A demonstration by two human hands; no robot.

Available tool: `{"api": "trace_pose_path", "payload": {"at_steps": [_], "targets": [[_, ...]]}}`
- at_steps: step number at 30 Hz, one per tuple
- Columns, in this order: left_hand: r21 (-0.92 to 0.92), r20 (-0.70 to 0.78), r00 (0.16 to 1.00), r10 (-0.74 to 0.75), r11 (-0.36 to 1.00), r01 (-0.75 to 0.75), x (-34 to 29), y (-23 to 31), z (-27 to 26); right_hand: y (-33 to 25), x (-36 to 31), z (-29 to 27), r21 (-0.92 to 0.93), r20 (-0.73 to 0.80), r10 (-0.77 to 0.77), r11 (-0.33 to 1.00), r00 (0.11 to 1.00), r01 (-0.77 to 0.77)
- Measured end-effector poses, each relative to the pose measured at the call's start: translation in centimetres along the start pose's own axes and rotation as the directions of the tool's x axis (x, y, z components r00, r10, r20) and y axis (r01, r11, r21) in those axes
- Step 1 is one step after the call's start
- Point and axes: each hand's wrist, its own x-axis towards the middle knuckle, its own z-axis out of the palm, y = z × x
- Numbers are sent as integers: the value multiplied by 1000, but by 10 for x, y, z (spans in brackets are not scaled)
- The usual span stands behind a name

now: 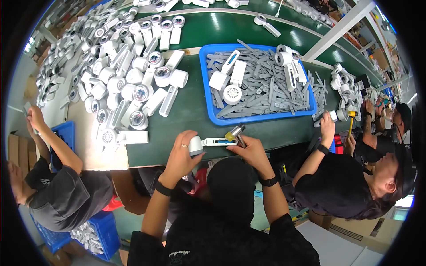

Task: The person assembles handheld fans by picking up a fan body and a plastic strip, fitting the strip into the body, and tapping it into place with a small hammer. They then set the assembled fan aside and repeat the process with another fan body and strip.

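My left hand (183,153) is closed round the round head of a white handheld fan (207,142). The fan lies sideways near the table's front edge, its handle pointing right and showing a dark slot along the upper face. In my right hand (252,153) is a small hammer (235,132) with a yellow and metal head. That head is just above the far end of the fan's handle; whether they touch I cannot tell. My fingers hide most of the hammer's shaft.
Beyond my hands stands a blue tray (262,117) full of grey plastic strips (262,80), with several white fans on top. A large heap of white fans (133,88) covers the left. Co-workers sit on both sides; the right one holds a yellow-headed hammer (352,116).
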Motion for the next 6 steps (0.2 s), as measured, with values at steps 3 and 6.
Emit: {"api": "trace_pose_path", "payload": {"at_steps": [3, 6], "targets": [[22, 81, 996, -42, 999, 40, -2, -3, -1, -3, 0, 1, -48, -30, -25, 999, 999, 23], [9, 125, 992, -8, 1000, 7, 1, -9, -6, -8, 0, -3, -142, -37, -97, 986, 995, 91]]}}
